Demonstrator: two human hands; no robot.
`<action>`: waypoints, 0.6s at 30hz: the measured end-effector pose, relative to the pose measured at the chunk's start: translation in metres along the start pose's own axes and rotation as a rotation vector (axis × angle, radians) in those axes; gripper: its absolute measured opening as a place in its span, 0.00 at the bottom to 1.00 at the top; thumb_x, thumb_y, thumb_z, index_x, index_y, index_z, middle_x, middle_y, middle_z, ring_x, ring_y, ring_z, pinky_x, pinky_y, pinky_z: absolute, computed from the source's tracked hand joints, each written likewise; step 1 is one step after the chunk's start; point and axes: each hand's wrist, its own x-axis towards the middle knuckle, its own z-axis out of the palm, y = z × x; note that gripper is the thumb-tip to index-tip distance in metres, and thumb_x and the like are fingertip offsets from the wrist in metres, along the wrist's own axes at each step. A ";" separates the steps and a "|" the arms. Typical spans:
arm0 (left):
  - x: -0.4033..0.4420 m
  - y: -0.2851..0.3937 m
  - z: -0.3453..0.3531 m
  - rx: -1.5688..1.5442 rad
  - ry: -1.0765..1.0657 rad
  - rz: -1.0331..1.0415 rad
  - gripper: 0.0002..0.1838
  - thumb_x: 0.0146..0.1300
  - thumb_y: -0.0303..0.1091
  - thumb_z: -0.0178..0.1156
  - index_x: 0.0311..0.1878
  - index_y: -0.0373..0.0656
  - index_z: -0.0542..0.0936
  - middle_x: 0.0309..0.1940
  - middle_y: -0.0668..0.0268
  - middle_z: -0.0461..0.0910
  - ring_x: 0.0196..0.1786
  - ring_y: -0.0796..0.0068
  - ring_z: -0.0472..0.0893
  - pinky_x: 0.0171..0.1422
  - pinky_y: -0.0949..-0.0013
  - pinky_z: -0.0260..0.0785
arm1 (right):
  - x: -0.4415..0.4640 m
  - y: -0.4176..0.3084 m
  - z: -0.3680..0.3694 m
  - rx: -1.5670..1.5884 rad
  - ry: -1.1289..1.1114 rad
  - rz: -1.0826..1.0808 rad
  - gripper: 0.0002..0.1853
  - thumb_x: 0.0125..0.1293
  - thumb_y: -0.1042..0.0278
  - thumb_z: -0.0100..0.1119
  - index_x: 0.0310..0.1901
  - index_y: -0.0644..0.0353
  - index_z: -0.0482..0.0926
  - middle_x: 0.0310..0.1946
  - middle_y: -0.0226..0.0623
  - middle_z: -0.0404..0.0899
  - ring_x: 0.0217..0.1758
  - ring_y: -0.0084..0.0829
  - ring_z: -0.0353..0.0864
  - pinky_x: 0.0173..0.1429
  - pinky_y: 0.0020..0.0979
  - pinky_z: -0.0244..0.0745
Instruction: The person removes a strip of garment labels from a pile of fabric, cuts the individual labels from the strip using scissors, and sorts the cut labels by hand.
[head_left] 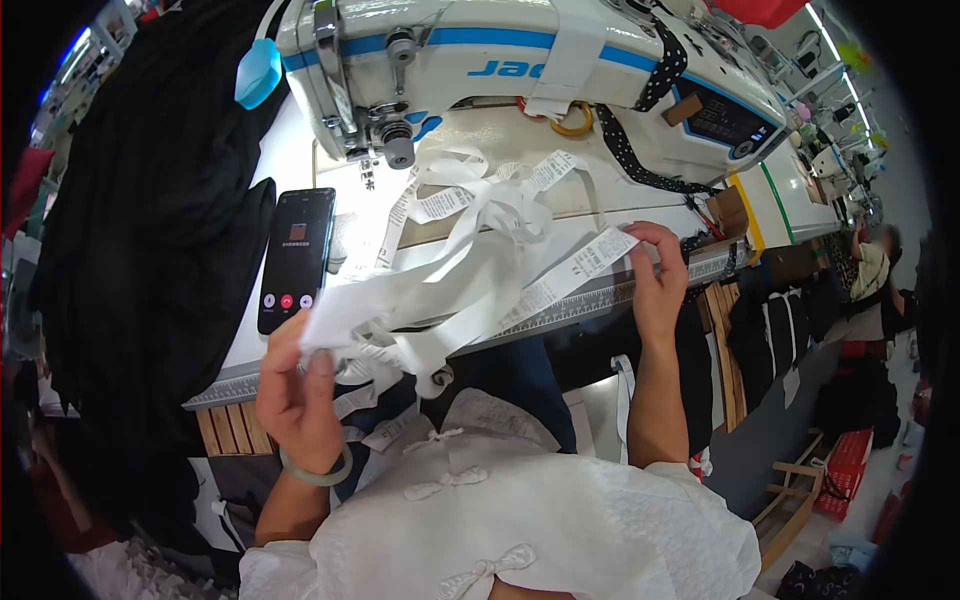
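A tangled strip of white printed care labels (575, 275) spreads across the front of the sewing table and hangs over its edge. My right hand (658, 285) pinches one end of it between thumb and fingertips, at the right. At the left, my left hand (300, 395) is closed on the bunched part of the strip, with a bracelet on that wrist. Loops of the strip lie under the head of a white and blue sewing machine (460, 55). Beside my left hand lies a phone (297, 255) with a lit call screen.
Black fabric (130, 230) covers the table's left side. A ruler tape (580, 312) runs along the front edge. A yellow tape roll (572, 120) and polka-dot ribbon (635, 165) are by the machine. Another person (872, 265) sits far right, near a red bag (845, 470).
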 end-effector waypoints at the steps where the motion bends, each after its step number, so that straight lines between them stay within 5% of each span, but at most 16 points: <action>1: -0.007 -0.002 -0.012 -0.047 0.080 -0.126 0.11 0.69 0.20 0.53 0.53 0.34 0.72 0.57 0.51 0.77 0.58 0.66 0.77 0.65 0.63 0.66 | 0.001 0.001 0.000 0.026 0.032 0.045 0.07 0.63 0.80 0.53 0.41 0.64 0.79 0.44 0.36 0.79 0.50 0.30 0.76 0.58 0.29 0.68; 7: -0.002 0.007 -0.041 -0.206 0.219 -0.135 0.10 0.76 0.30 0.48 0.54 0.35 0.70 0.51 0.55 0.81 0.57 0.71 0.77 0.66 0.65 0.64 | 0.016 0.007 0.004 0.376 0.273 0.296 0.05 0.68 0.76 0.54 0.43 0.63 0.77 0.41 0.32 0.77 0.45 0.22 0.73 0.52 0.24 0.67; 12: 0.008 0.023 -0.076 -0.405 0.300 -0.155 0.14 0.78 0.35 0.45 0.57 0.37 0.71 0.52 0.58 0.80 0.56 0.68 0.78 0.65 0.62 0.67 | 0.034 0.001 -0.009 0.818 0.344 0.383 0.10 0.73 0.72 0.47 0.53 0.62 0.67 0.56 0.51 0.78 0.46 0.35 0.83 0.37 0.34 0.81; 15: 0.004 0.031 -0.102 -0.469 0.340 -0.113 0.17 0.78 0.38 0.45 0.58 0.38 0.73 0.54 0.61 0.79 0.57 0.70 0.77 0.66 0.63 0.68 | 0.043 0.009 -0.027 0.898 0.415 0.361 0.10 0.74 0.72 0.47 0.53 0.63 0.68 0.53 0.49 0.79 0.46 0.32 0.83 0.41 0.32 0.81; 18: 0.000 0.041 -0.124 -0.707 0.095 -0.077 0.18 0.78 0.40 0.45 0.59 0.38 0.74 0.55 0.61 0.79 0.58 0.70 0.78 0.65 0.64 0.70 | 0.043 0.000 -0.036 0.857 0.486 0.274 0.11 0.74 0.71 0.48 0.54 0.64 0.69 0.49 0.44 0.80 0.44 0.29 0.82 0.41 0.28 0.78</action>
